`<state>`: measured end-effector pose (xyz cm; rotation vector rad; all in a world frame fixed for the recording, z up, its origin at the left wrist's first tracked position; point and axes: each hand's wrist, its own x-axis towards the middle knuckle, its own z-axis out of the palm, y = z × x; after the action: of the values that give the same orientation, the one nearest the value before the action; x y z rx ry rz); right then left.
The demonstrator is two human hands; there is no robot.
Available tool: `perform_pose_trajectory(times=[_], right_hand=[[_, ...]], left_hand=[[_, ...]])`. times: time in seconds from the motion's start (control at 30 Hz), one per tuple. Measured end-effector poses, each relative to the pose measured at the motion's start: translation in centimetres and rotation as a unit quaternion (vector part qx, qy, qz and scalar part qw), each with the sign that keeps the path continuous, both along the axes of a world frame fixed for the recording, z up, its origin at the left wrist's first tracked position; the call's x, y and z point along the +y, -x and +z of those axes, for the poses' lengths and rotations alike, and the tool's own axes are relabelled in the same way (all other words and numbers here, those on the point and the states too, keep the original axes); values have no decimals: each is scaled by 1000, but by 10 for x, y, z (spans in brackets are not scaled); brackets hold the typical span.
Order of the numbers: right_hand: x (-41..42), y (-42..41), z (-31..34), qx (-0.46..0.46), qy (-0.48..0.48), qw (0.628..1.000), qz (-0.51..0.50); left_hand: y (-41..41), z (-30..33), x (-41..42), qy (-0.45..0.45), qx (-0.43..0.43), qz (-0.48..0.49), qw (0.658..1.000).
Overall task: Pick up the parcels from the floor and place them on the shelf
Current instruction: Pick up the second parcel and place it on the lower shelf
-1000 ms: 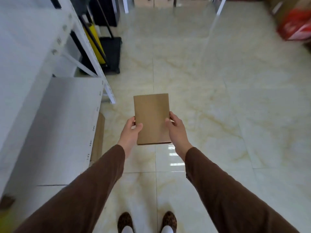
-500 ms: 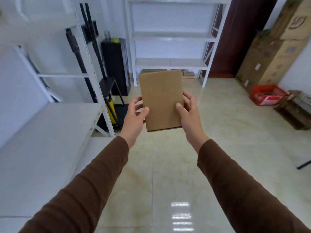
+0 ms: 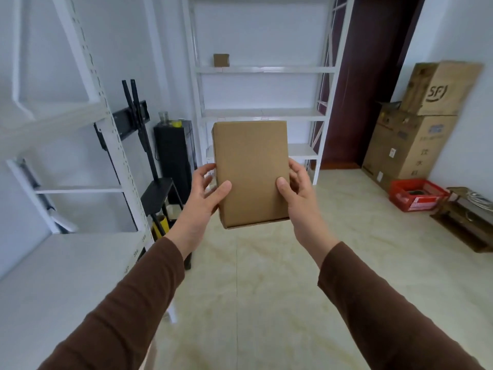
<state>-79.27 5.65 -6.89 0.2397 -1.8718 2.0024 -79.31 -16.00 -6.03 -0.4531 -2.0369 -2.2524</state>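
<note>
I hold a plain brown cardboard parcel (image 3: 252, 172) at chest height in the middle of the view. My left hand (image 3: 204, 201) grips its left edge and my right hand (image 3: 298, 198) grips its right edge, thumbs on the top face. A white metal shelf unit (image 3: 264, 113) stands straight ahead against the far wall, partly hidden behind the parcel. One small brown parcel (image 3: 221, 60) sits on an upper level of that shelf. A second white shelf (image 3: 58, 268) runs along my left side.
A black stand (image 3: 157, 193) and a black cabinet (image 3: 173, 156) stand between the two shelves. Large cardboard boxes (image 3: 416, 129), a red crate (image 3: 416, 194) and a low wooden rack (image 3: 466, 220) line the right wall. Tiled floor (image 3: 266, 263) lies ahead.
The view has risen from the floor to the far shelf. Both hands have lifted the parcel higher and hold it out in front of me.
</note>
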Motion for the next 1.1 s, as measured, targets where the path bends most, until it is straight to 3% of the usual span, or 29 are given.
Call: perform_pose_trajectory(times=[0.2, 0.47, 0.67, 0.8, 0.87, 0.97, 1.1], right_hand=[[8, 108, 7, -21, -27, 999, 7], [38, 230, 24, -130, 40, 991, -19], [104, 340, 9, -195, 170, 966, 9], [151, 415, 3, -239, 183, 952, 50], [175, 454, 5, -271, 148, 949, 67], [201, 511, 10, -311, 108, 940, 94], [217, 588, 11, -348, 97, 925, 117]], left_hand=[[115, 14, -8, 19, -23, -33, 999], [270, 21, 19, 222, 64, 3, 973], [371, 0, 69, 432, 257, 110, 858], [450, -11, 106, 526, 418, 169, 721], [489, -18, 124, 542, 462, 184, 678], [540, -27, 146, 559, 497, 201, 633], [602, -40, 164, 554, 515, 227, 614]])
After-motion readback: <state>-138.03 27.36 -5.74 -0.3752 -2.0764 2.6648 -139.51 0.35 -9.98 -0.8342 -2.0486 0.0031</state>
